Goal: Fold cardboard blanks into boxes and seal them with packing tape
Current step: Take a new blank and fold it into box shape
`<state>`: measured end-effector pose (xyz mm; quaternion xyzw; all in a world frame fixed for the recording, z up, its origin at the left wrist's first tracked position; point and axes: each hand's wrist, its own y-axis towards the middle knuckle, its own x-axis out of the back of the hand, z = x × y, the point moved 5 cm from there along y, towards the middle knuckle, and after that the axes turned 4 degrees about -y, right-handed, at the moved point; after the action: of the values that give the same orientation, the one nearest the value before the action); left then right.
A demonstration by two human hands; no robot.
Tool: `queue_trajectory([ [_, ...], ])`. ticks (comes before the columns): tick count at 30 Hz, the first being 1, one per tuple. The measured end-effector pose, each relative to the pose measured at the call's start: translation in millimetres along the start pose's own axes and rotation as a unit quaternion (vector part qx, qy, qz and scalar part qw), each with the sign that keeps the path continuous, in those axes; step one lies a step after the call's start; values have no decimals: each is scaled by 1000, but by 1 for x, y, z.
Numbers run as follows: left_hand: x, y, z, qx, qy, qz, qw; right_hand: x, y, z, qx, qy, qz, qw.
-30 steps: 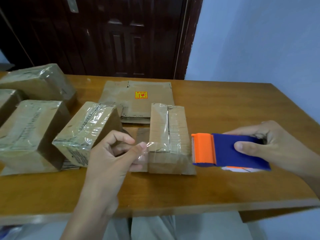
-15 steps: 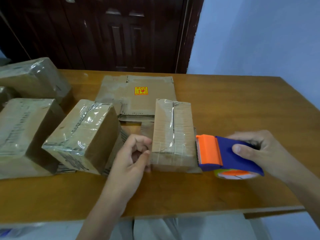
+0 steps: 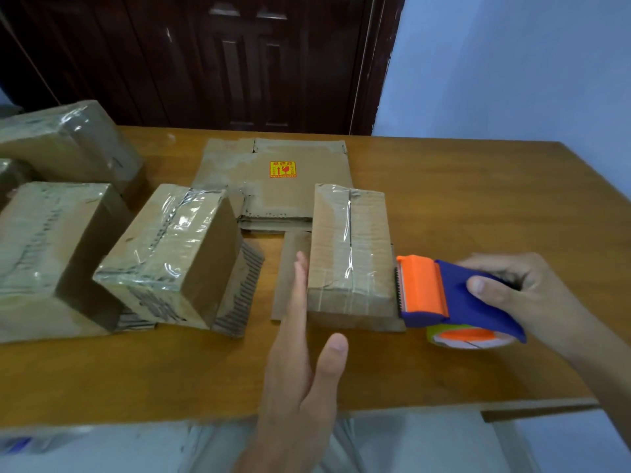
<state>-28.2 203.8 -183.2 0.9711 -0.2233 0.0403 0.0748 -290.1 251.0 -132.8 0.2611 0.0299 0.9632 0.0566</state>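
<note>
We see the small box point(image 3: 351, 254) at centre of the desk point(image 3: 478, 206), taped along its top seam, loose flaps lying flat on the desk at its 9 and 6 o'clock sides. Left hand point(image 3: 300, 363) comes in from 6 o'clock, fingers point(image 3: 300, 285) straight and together, flat against the box's left face; thumb spread wide, gripping nothing. Right hand point(image 3: 522, 295) at 3 o'clock grips the tape dispenser point(image 3: 454, 295), fingers curled round its blue body, thumb on top. Its orange head with the serrated blade sits right at the box's right face; we can't tell if it touches. Tape roll shows under the dispenser. Stack of flat cardboard blanks point(image 3: 273, 179) at 12 o'clock from the box, touching its far end, top one with a yellow-red sticker point(image 3: 282, 169). Finished taped boxes point(image 3: 164, 254) sit at 9 to 10 o'clock, nearest one tilted. Dark wooden door point(image 3: 205, 59) behind the desk, blue wall point(image 3: 512, 63) at 1 o'clock.
</note>
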Motion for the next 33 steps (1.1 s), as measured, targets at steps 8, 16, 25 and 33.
queue_trajectory([
  [8, 31, 13, -20, -74, 207, -43, 975, 3, -5, 2, -23, 21, -19, 999],
  [16, -11, 78, -45, -77, 194, 69, 976, 5, -9, 3, -35, 28, -29, 999],
  [25, -7, 85, -36, -114, 307, 101, 939, 16, -16, -8, -43, 53, -49, 996],
  [33, -3, 86, -31, -122, 320, 97, 935, 34, -28, -6, -41, 30, -39, 998],
])
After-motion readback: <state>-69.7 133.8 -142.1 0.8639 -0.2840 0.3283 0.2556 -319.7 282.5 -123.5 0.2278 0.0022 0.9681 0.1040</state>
